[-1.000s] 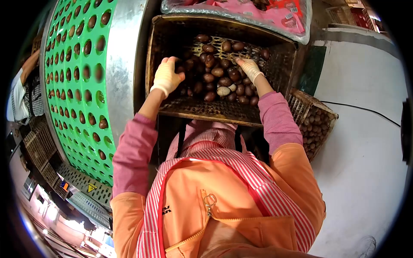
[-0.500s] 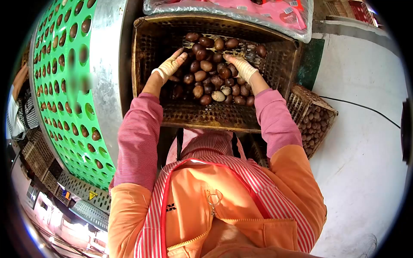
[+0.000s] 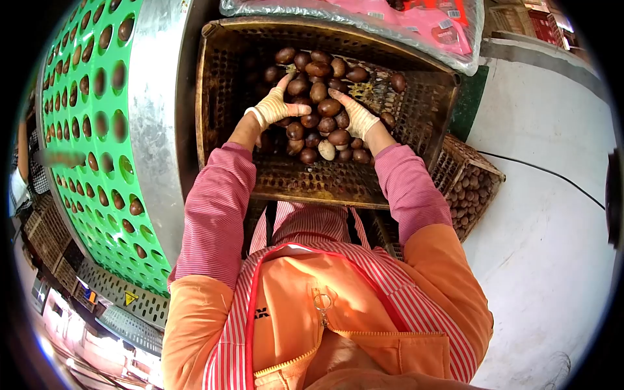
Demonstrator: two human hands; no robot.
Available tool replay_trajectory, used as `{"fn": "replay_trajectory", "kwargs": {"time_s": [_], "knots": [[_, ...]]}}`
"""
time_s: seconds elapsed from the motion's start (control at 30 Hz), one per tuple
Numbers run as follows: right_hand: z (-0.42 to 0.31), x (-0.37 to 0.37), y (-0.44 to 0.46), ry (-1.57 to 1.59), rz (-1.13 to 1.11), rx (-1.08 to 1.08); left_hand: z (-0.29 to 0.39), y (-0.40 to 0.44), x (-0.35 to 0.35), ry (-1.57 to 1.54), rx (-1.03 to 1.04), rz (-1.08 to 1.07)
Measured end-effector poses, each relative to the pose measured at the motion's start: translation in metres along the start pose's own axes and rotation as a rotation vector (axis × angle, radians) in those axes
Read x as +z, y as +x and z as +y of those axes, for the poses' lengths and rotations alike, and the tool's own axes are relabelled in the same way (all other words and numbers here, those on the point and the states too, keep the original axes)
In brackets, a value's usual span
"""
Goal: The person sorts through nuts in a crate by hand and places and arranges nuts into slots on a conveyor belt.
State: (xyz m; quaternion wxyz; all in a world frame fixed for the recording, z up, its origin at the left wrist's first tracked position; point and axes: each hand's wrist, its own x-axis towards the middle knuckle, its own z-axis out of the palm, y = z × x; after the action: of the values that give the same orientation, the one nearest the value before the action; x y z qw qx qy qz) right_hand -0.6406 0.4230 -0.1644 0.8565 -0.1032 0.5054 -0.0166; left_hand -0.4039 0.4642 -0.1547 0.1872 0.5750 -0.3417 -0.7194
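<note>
- Brown eggs piled in crate, 1 whitish egg at pile's near edge
- L hand open, thumb spread, at pile's left
- R hand open, at pile's right

Strong wide-angle distortion bows the green panel at nine o'clock, and the frame's edges fall to black. Harsh white glare burns out detail around seven to eight o'clock. The metal strip beside the panel carries a bright sheen, while the crate's inside walls lie in dim shadow. Dark round spots over the panel are blurred; the orange clothing looks evenly lit.
</note>
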Motion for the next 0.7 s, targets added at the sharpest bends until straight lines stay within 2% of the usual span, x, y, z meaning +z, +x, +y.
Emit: {"fn": "replay_trajectory", "kwargs": {"time_s": [0.07, 0.1, 0.23, 0.37, 0.4, 0.47, 0.6, 0.67, 0.7], "knots": [[0.002, 0.01, -0.001, 0.05, 0.034, -0.036, -0.012, 0.006, 0.007, 0.107, 0.083, 0.061], [0.007, 0.012, 0.004, 0.144, -0.004, -0.055, -0.007, 0.003, 0.01, 0.2, 0.098, 0.1], [0.012, 0.024, 0.01, 0.178, -0.075, -0.103, 0.014, -0.014, 0.022, 0.371, 0.121, 0.117], [0.019, 0.028, 0.022, 0.337, -0.184, 0.022, 0.021, -0.019, 0.028, 0.528, 0.1, 0.094], [0.018, 0.031, 0.021, 0.33, -0.166, 0.012, 0.023, -0.021, 0.028, 0.556, 0.143, 0.12], [0.016, 0.037, 0.018, 0.315, -0.128, -0.007, 0.028, -0.026, 0.025, 0.504, 0.103, 0.12], [0.01, 0.056, 0.007, 0.356, -0.161, -0.065, 0.043, -0.044, 0.021, 0.437, 0.16, 0.149], [0.007, 0.067, -0.006, 0.368, -0.215, -0.068, 0.051, -0.051, 0.019, 0.51, 0.199, 0.159], [0.007, 0.075, -0.021, 0.148, -0.157, -0.21, 0.057, -0.055, 0.019, 0.548, 0.212, 0.165]]}}
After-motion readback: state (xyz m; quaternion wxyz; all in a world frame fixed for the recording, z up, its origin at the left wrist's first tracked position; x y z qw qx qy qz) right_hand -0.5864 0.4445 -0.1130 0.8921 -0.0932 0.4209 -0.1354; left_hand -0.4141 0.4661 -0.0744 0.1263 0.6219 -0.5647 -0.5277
